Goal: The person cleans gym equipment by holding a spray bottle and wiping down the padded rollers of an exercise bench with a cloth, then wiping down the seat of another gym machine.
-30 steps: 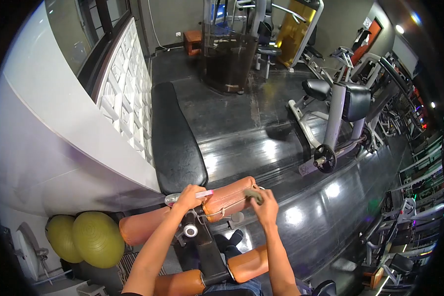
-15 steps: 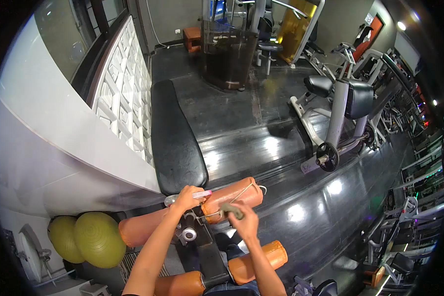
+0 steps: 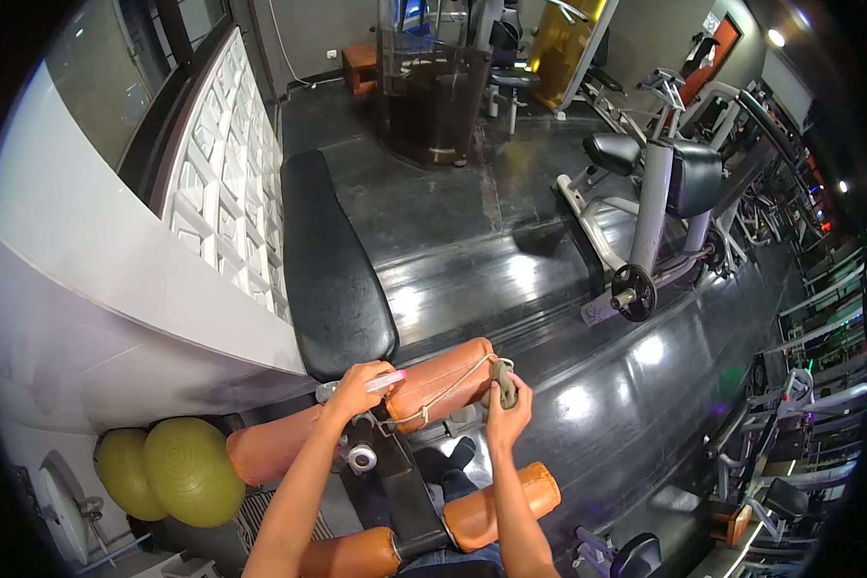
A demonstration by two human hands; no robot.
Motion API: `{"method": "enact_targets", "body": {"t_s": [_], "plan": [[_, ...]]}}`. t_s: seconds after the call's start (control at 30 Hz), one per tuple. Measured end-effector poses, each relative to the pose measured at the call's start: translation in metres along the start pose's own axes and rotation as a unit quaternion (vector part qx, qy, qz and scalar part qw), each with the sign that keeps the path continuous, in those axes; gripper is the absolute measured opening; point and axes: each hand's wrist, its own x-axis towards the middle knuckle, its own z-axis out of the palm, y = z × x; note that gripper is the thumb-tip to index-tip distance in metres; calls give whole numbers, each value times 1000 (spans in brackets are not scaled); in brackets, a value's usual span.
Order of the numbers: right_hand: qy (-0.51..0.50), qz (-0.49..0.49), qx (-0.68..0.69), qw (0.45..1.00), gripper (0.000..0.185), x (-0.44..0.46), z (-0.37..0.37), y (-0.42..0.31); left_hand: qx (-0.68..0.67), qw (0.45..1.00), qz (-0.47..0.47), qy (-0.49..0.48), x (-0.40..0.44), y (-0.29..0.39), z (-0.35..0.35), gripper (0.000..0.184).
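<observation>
My left hand (image 3: 354,385) is closed on a pale object with a pink end (image 3: 391,380), beside the inner end of an orange-brown padded roller (image 3: 443,387). At that roller's outer end, my right hand (image 3: 508,409) grips a grey-green bundle of cord (image 3: 503,383). A thin light cord (image 3: 453,385) runs slantwise over the roller, from its outer end down to a loop near the inner end. Between the rollers stands a metal post with a round silver cap (image 3: 361,458).
A long black padded bench (image 3: 332,270) lies ahead. Two green exercise balls (image 3: 193,472) sit at lower left. More orange rollers (image 3: 501,506) are close to my body. A grey weight machine (image 3: 650,212) stands at right, and a white curved wall (image 3: 116,289) at left.
My right hand moved in across the roller with the bundle, then back out to its outer end. The cord now crosses the roller diagonally. My left hand has stayed nearly in place.
</observation>
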Motion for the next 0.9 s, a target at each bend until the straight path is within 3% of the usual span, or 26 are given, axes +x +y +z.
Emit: {"method": "enact_targets", "body": {"t_s": [0.13, 0.23, 0.37, 0.43, 0.53, 0.77, 0.8, 0.9], "plan": [[-23, 47, 43, 998, 27, -46, 13, -11, -6, 997, -61, -52, -3, 22, -12, 40], [-96, -27, 57, 993, 30, -83, 23, -26, 12, 998, -38, -50, -4, 24, -13, 50], [-179, -37, 49, 982, 35, -116, 27, -35, 14, 997, -61, -44, 1, 21, -12, 47], [-324, -129, 4, 937, 38, -118, 17, -43, 0, 988, -129, -88, 5, 21, -13, 43], [-346, -199, -37, 916, 44, -107, 15, -37, -33, 987, -132, -90, 8, 2, -5, 39], [-301, -168, -50, 937, 34, -62, 7, -34, 14, 985, -149, -87, 10, -3, -1, 37], [-301, -169, -51, 937, 34, -57, 7, -32, 20, 991, -116, -69, 8, -7, 1, 35], [-179, -85, -24, 980, 28, -33, 9, -17, 28, 996, -71, -49, 10, -19, 7, 34]]}}
